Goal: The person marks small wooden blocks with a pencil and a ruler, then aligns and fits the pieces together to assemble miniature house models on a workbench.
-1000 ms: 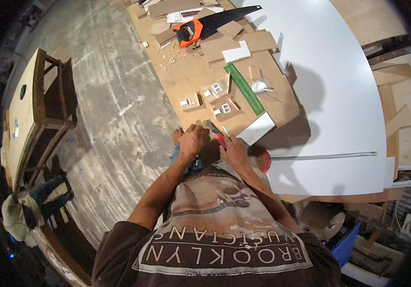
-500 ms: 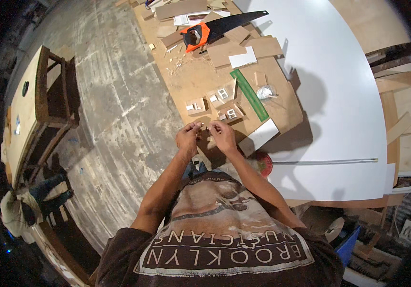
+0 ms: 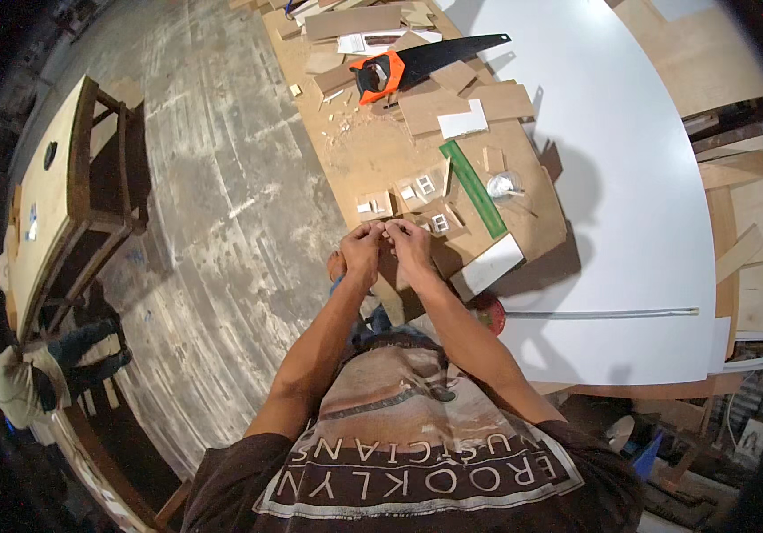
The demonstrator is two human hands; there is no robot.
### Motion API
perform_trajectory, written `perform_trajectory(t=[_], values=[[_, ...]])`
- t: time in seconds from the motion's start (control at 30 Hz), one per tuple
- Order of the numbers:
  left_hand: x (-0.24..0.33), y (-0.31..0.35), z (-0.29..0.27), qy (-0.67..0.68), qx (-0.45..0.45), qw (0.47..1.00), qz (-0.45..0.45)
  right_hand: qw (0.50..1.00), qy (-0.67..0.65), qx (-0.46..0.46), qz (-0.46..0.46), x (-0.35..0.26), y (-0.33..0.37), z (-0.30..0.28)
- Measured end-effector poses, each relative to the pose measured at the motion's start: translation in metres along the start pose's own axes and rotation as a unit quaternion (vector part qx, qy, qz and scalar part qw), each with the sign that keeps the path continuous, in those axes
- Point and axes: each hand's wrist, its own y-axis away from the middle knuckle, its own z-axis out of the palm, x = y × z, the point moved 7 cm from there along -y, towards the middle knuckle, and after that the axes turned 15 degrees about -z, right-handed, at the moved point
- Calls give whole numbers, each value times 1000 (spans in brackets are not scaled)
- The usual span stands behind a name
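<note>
At the near edge of the brown work surface (image 3: pixel 346 147), my left hand (image 3: pixel 361 253) and my right hand (image 3: pixel 411 249) meet with fingertips pinched together. Anything between those fingers is too small to make out. Just beyond them lie small brown blocks with white pieces on top: a left block (image 3: pixel 376 205), a middle block (image 3: pixel 425 185) and a right block (image 3: pixel 442 222), the last partly covered by my right hand. To their right runs a flat green strip (image 3: pixel 474 190), with a crumpled clear plastic bag (image 3: pixel 503 185) beside it.
A handsaw with an orange and black handle (image 3: pixel 380 76) rests among board offcuts (image 3: pixel 501 100). A white panel (image 3: pixel 488 266) lies right of my hands, near a red round object (image 3: pixel 490 314) and a large white sheet (image 3: pixel 630 195). Another person (image 3: pixel 44 373) is at the far left.
My hands have come together, fingertips now meeting where there was a gap. The view has shifted slightly, so the bench things appear a little lower and farther right.
</note>
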Motion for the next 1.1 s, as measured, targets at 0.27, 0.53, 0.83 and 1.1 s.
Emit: perform_trajectory(t=[0.27,0.53,0.83,1.1], values=[[1,-20,-34,-128,113,979,113,995,23,74,65,25,-12,17],[33,-9,-45,-224,226,929,187,996,-2,76,35,25,-16,28],[38,-14,-30,-294,272,903,157,989,85,100,-73,49,-37,13],[42,-5,-27,-321,308,885,141,978,137,96,-122,40,-35,12]])
